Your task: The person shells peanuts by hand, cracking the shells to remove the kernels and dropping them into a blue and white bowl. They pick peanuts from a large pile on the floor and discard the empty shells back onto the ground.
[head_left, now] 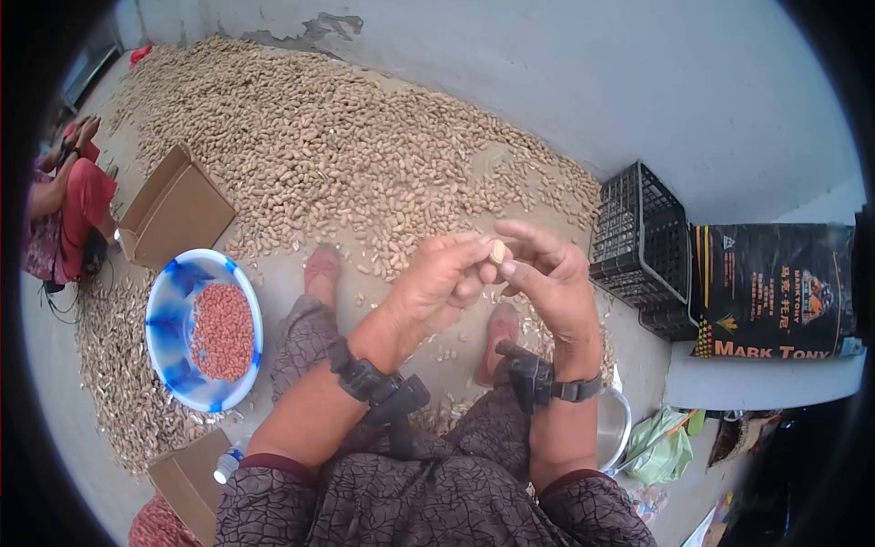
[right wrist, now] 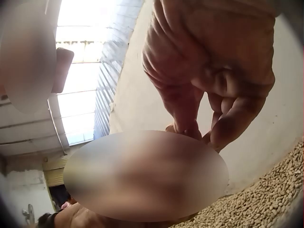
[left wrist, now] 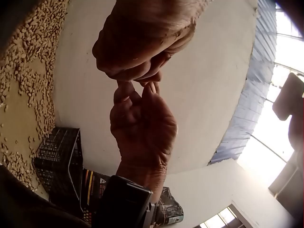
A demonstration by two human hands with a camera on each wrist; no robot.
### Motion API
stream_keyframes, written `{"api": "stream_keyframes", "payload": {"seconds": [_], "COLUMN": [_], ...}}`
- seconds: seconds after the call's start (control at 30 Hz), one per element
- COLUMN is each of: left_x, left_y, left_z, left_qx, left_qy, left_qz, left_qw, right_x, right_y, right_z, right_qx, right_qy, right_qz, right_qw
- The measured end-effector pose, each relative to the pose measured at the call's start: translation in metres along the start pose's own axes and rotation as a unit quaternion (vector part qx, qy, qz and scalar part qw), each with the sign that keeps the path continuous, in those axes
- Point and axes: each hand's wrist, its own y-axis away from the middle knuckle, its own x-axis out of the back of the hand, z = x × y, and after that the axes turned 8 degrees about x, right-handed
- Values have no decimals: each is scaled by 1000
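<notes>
A pale peanut (head_left: pixel 498 252) in its shell is held up between both hands in the head view, above the floor and in front of the body. My left hand (head_left: pixel 439 278) pinches it from the left with thumb and fingertips. From the right, the thumb and forefinger of my right hand (head_left: pixel 550 281) grip the same peanut. Seen from the left wrist, the left hand (left wrist: pixel 147 40) hangs over the right hand (left wrist: pixel 142 126), fingertips meeting, and the peanut is hidden. The right wrist view shows the right hand (right wrist: pixel 213 61) bent downward; a blur covers what lies under its fingertips.
A large heap of unshelled peanuts (head_left: pixel 319 155) spreads along the wall. At left, a blue-and-white basin (head_left: pixel 166 314) holds reddish kernels (head_left: pixel 221 333), near a cardboard box (head_left: pixel 187 205). Black crates (head_left: pixel 643 237) and a black sack (head_left: pixel 775 292) stand right. Another person (head_left: pixel 77 191) sits far left.
</notes>
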Motion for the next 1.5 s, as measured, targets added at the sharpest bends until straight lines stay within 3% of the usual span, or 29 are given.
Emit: {"api": "stream_keyframes", "payload": {"seconds": [0.27,0.57,0.8,1.0,1.07,1.2,1.3,1.37,1.5], "left_x": [1,-6,-4,1,0,-2,-6,-6,-9], "left_y": [0,2,3,2,2,4,6,7,12], "left_z": [-5,-5,-1,1,2,3,4,2,6], "left_qx": [-8,-68,-91,-65,-51,-49,-59,-77,-96], "left_qy": [-29,25,27,27,42,56,5,-59,-89], "left_qz": [52,-4,-23,-3,-13,-39,-23,-20,-37], "left_qw": [998,997,995,998,998,996,998,995,991], "right_x": [-12,-19,-26,-28,-25,-28,-28,-27,-21], "right_y": [1,-3,-2,-3,-4,-2,-2,-2,-2], "right_z": [2,8,5,17,22,12,5,-3,-2], "right_qx": [97,102,98,114,158,107,105,41,12], "right_qy": [32,-53,-109,-73,-31,-60,-66,-134,-133], "right_qz": [34,98,56,56,59,67,82,73,51], "right_qw": [994,989,988,989,985,990,989,987,990]}}
